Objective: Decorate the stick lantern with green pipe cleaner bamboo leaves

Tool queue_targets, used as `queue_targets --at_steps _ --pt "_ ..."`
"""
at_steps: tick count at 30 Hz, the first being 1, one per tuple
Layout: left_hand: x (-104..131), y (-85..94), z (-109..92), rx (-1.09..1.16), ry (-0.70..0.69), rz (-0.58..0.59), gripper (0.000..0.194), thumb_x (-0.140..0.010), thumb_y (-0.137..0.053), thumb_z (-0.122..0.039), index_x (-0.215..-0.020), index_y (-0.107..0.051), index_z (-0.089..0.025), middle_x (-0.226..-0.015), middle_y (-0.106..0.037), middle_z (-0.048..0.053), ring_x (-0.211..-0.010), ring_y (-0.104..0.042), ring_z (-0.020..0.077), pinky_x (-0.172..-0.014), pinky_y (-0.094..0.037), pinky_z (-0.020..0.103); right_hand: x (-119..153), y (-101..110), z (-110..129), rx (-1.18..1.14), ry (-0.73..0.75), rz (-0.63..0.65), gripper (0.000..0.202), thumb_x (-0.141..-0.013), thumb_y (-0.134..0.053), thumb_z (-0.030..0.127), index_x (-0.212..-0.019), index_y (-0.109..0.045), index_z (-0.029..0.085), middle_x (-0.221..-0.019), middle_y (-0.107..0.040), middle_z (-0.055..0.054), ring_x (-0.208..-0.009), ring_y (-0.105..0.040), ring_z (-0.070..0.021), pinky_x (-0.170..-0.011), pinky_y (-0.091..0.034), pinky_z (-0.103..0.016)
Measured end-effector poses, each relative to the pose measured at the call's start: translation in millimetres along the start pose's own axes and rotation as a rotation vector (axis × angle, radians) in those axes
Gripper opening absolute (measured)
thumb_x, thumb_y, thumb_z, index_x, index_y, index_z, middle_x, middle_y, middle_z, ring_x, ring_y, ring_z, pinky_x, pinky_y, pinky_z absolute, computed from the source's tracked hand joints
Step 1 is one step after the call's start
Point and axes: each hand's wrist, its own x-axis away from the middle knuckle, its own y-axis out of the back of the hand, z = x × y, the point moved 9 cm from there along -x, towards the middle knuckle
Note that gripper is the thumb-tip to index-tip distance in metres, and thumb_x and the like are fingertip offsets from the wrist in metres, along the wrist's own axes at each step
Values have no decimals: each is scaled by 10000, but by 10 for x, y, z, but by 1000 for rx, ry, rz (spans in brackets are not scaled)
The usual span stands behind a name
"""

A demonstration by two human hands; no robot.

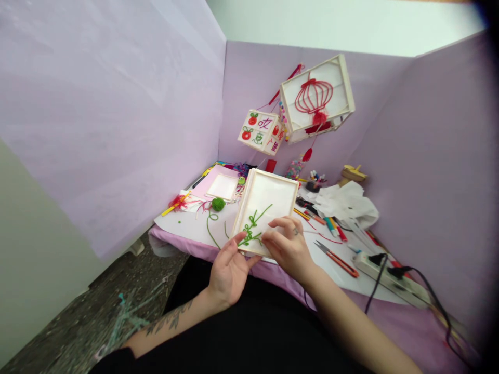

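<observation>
A box-like wooden frame with white panels is tilted at the table's front edge. Green cord, shaped into a stem with looped leaves, lies on its lower left part. My left hand holds the frame by its lower left corner, thumb on the near edge and fingers beneath. Over the lower right of the panel is my right hand, its thumb and index finger pinched together beside the green cord; what they hold, if anything, is too small to make out.
Behind are a green yarn ball and two hanging lanterns. On the right lie orange-handled snips, markers, crumpled white paper and a power strip with cables. Purple partitions enclose the table.
</observation>
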Motion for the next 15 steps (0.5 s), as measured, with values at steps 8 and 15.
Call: queue_targets --at_steps 8,15 --pt "-14 -2 9 14 11 -7 200 -877 -594 -284 -982 -720 -171 -1163 -683 115 -1124 -596 292 -933 -485 491 26 -90 70 -26 53 80 143 -859 -623 150 -846 -682 280 -1070 -586 -51 -1077 -471 -244 -947 -463 -423" --pt "-1 -1 14 23 16 3 220 -904 -553 -273 -983 -723 -157 -1135 -689 123 -1074 -616 278 -915 -497 480 1 -139 110 -5 117 135 155 -867 -607 149 -820 -685 275 -1113 -574 -56 -1120 -449 -255 -958 -447 -422"
